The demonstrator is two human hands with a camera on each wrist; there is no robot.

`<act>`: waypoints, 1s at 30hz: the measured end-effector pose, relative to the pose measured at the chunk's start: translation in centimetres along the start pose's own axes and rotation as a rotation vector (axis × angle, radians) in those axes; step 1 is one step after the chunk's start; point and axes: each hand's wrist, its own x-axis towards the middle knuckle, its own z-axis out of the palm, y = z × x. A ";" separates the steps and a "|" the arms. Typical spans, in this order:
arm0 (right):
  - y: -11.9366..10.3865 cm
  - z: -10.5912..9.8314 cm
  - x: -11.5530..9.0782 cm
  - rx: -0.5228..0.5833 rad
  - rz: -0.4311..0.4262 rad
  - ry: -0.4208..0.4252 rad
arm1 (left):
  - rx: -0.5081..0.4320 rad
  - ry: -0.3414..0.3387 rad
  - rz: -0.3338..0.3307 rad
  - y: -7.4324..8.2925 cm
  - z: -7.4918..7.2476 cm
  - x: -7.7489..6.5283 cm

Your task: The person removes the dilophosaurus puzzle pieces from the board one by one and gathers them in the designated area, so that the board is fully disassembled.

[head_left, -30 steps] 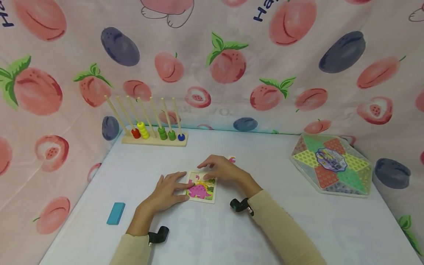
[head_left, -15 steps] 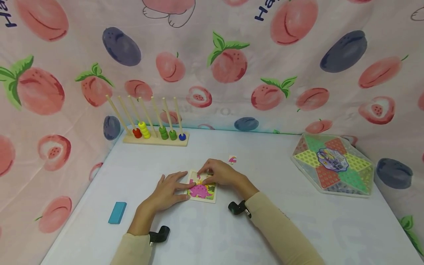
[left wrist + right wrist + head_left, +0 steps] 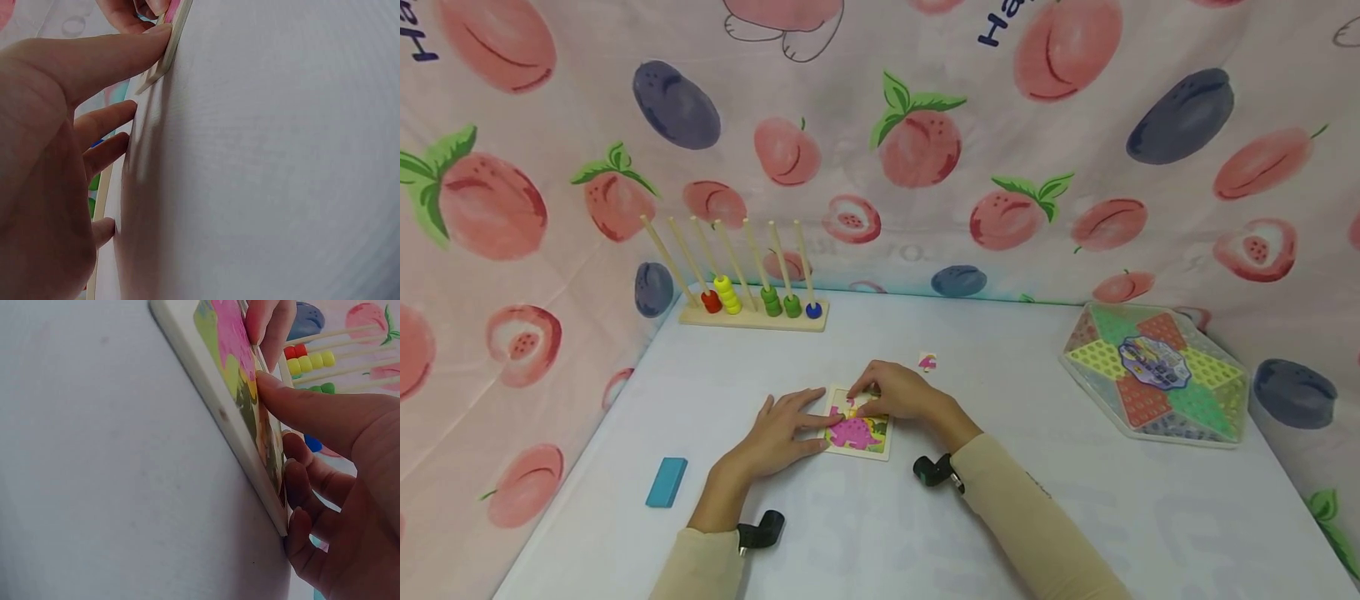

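The right grip (image 3: 904,392), bent-fingered and lower than a second earlier, touches the dinosaur puzzle (image 3: 853,434) beside the spread left grip (image 3: 775,437), suggesting piece adjustment, though any pinch is unclear, while a loose piece (image 3: 927,362) lies just beyond the right grip.

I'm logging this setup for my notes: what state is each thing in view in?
Puzzle board: face up, partly covered
Loose puzzle piece: off the board, on the table
Left-hand grip: fingers extended, touching the board
Right-hand grip: fingers bent, thumb on the board
Bead rack: standing, five rods beaded, two bare
Blue block: lying untouched
Game box: untouched
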 end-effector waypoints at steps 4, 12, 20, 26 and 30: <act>0.0 -0.1 0.1 0.022 -0.003 0.002 | -0.004 0.002 -0.004 0.0 0.0 0.1; 0.2 -0.2 0.1 0.087 0.021 -0.008 | -0.011 -0.002 -0.005 -0.1 0.0 0.1; 0.4 0.2 0.1 0.081 0.016 0.008 | -0.029 -0.001 -0.010 -0.1 0.1 0.0; 0.4 0.2 0.0 0.076 0.007 0.017 | -0.033 0.002 -0.013 -0.1 0.1 0.0; 0.3 0.2 -0.2 0.076 0.008 0.026 | -0.029 -0.001 -0.019 -0.2 0.2 0.0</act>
